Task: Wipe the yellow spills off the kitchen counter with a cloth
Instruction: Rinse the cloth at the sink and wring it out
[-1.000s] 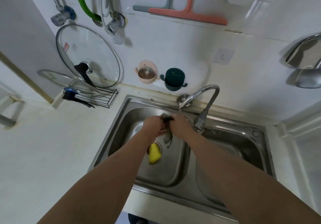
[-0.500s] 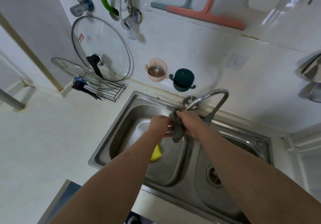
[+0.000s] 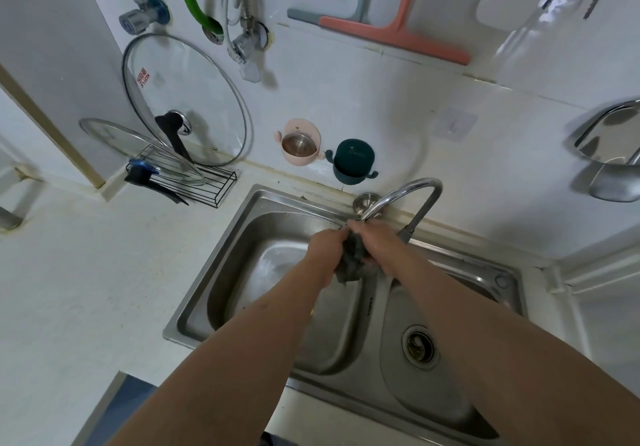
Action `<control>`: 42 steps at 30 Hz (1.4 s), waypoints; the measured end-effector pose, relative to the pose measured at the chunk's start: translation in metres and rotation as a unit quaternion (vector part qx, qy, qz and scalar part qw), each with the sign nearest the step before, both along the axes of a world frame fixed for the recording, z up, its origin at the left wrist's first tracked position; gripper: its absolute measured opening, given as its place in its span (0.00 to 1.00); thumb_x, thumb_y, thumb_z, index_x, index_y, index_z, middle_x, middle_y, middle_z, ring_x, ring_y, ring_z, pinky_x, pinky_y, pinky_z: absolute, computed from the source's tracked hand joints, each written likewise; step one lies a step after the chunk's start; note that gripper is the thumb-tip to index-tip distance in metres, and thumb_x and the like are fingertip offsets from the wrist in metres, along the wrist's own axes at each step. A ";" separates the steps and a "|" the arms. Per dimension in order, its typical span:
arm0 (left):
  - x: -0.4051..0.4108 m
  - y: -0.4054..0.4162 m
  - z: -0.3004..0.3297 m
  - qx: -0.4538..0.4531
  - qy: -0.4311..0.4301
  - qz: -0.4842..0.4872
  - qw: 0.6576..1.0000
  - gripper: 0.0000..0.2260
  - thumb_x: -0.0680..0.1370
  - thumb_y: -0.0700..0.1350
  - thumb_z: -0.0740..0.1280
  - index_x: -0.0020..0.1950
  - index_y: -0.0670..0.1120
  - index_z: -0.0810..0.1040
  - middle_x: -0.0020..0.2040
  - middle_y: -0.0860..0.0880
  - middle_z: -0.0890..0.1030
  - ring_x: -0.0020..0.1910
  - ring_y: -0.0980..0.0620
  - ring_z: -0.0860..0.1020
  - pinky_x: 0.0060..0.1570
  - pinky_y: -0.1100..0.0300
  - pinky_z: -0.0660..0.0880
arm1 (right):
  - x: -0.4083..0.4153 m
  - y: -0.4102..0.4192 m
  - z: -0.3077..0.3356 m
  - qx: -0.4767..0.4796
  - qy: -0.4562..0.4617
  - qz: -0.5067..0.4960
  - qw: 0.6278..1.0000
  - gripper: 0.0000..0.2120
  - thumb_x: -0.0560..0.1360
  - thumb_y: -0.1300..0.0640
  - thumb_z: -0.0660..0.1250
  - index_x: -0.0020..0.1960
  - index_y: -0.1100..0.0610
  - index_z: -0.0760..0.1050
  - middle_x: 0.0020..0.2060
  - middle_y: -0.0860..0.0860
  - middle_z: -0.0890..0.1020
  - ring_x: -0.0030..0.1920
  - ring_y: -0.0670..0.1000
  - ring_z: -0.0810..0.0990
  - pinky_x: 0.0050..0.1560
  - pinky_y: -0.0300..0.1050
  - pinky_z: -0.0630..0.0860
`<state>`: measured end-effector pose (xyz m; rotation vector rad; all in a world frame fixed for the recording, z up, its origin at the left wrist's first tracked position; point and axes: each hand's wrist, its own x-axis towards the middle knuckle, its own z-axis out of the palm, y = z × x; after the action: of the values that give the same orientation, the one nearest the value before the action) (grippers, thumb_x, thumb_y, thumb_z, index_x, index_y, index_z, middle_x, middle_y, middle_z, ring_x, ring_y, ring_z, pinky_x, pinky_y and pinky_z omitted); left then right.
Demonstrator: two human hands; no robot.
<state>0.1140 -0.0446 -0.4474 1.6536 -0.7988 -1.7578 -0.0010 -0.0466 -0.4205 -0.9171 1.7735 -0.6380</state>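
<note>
Over the sink (image 3: 221,258), left hand (image 3: 325,250) and right hand (image 3: 375,246) fingers grip the bunched cloth (image 3: 351,265); the surface (image 3: 86,289) shows no yellow spills, so wiping appears done.

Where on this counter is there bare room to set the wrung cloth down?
The counter left of the sink, in front of the lid rack, is bare. It is crowded over the left basin, where both hands grip the cloth beside the faucet.

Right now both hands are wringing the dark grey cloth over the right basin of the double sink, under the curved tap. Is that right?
Not quite. The head view shows the left hand and right hand gripping the dark grey cloth over the left basin of the double sink, not the right one. The curved tap does arch just above the hands.
</note>
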 end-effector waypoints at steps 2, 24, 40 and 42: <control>0.000 0.001 -0.001 -0.004 0.023 0.009 1.000 0.08 0.82 0.46 0.67 0.50 0.42 0.80 0.44 0.42 0.84 0.41 0.45 0.84 0.35 0.56 0.82 | 0.003 0.006 0.003 0.005 -0.022 0.023 0.999 0.16 0.76 0.43 0.69 0.57 0.52 0.80 0.51 0.54 0.84 0.50 0.55 0.84 0.45 0.50 0.84; 0.043 -0.007 -0.017 0.009 0.029 0.042 0.999 0.07 0.81 0.43 0.68 0.52 0.41 0.83 0.50 0.41 0.86 0.50 0.42 0.85 0.55 0.42 0.83 | 0.024 0.003 -0.003 0.001 -0.044 0.078 0.996 0.31 0.64 0.37 0.80 0.59 0.54 0.79 0.54 0.54 0.84 0.54 0.56 0.84 0.56 0.56 0.83; 0.052 -0.007 -0.020 -0.053 -0.071 -0.011 0.996 0.11 0.81 0.49 0.70 0.44 0.44 0.84 0.43 0.41 0.86 0.38 0.46 0.83 0.35 0.57 0.81 | 0.006 -0.010 0.006 -0.008 0.285 0.216 0.934 0.12 0.81 0.59 0.59 0.56 0.62 0.78 0.50 0.59 0.81 0.52 0.60 0.81 0.48 0.48 0.77; 0.061 -0.007 -0.022 -0.059 -0.084 -0.036 0.994 0.11 0.79 0.51 0.74 0.45 0.43 0.86 0.42 0.42 0.87 0.40 0.44 0.85 0.41 0.51 0.85 | 0.007 -0.013 0.009 -0.021 0.245 0.166 0.955 0.10 0.81 0.59 0.58 0.49 0.63 0.76 0.45 0.59 0.79 0.47 0.59 0.79 0.49 0.52 0.77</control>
<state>0.1753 -0.0516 -0.4693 1.7288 -1.0311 -1.6016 0.0056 -0.0592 -0.4120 -1.4606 1.9694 -0.2391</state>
